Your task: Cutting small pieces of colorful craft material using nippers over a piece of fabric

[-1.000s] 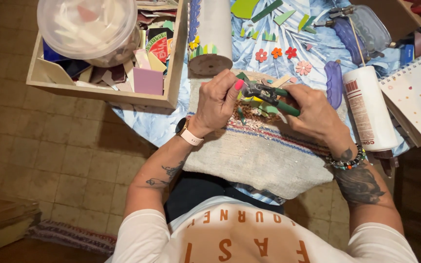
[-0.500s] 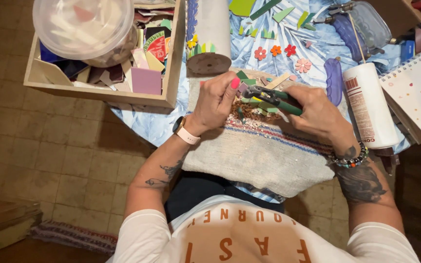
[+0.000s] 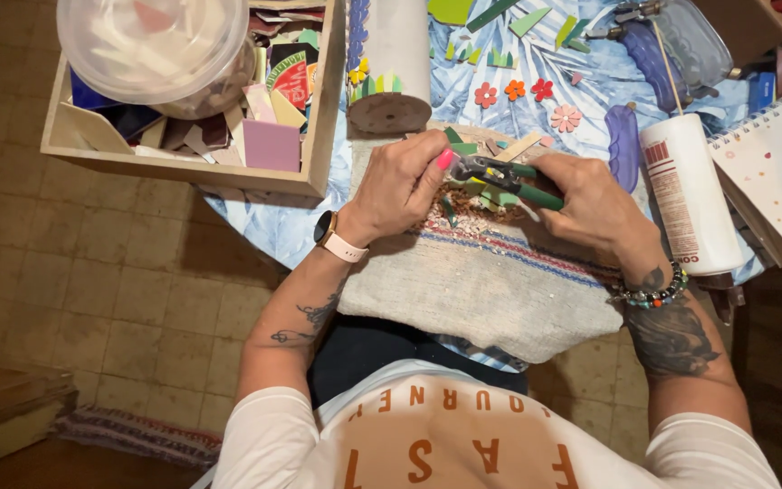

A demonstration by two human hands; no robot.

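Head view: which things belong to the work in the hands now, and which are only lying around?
In use:
- left hand pinching a small piece at the nipper head
- right hand gripping the green-handled nippers
- woven cloth under both hands, catching chips

Lying about:
- white glue bottle
- wooden tray of tile scraps
- clear plastic tub
- spiral notebook
- flower pieces

Around the woven cloth (image 3: 491,290), the near part lies bare toward the person's lap, so a hand could pass there, while both hands and green-handled nippers (image 3: 509,177) crowd its far edge among small green shards. Just beyond the cloth a wooden cylinder (image 3: 389,63) blocks the way, and the wooden tray (image 3: 319,136) walls its left. To its right the white glue bottle (image 3: 688,195) and spiral notebook (image 3: 776,172) close in.
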